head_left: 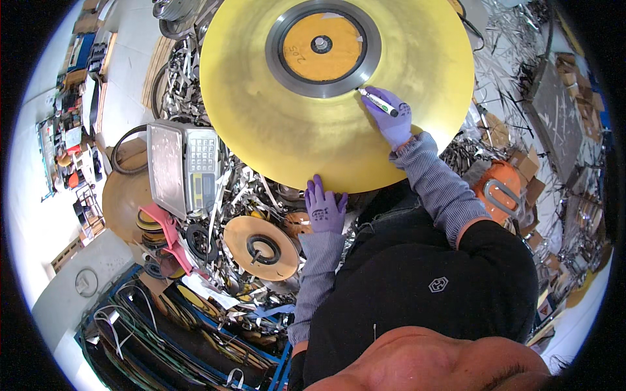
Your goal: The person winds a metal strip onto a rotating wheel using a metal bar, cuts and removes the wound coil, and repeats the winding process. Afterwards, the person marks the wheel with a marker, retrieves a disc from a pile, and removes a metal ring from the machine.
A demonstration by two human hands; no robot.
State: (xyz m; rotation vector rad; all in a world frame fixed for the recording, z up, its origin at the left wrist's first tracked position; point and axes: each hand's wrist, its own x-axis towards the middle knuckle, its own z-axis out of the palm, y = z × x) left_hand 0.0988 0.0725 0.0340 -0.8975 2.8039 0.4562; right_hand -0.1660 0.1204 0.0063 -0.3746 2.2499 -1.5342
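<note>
A large yellow disc (287,124) fills the top middle, with a grey metal ring (282,70) around its orange centre (319,62). My right hand (393,124), in a purple glove and striped sleeve, grips a white marker pen (379,102). The pen's tip is at the ring's lower right edge; whether it touches cannot be made out. At the disc's near rim rests my left hand (325,210), gloved alike, its fingers spread and holding nothing.
Left of the disc stands a scale (175,166) with a keypad. Below it are a pink plastic piece (166,234) and a tan spool (261,247). Shiny metal strips lie heaped on both sides. An orange object (497,192) with a grey handle sits at right.
</note>
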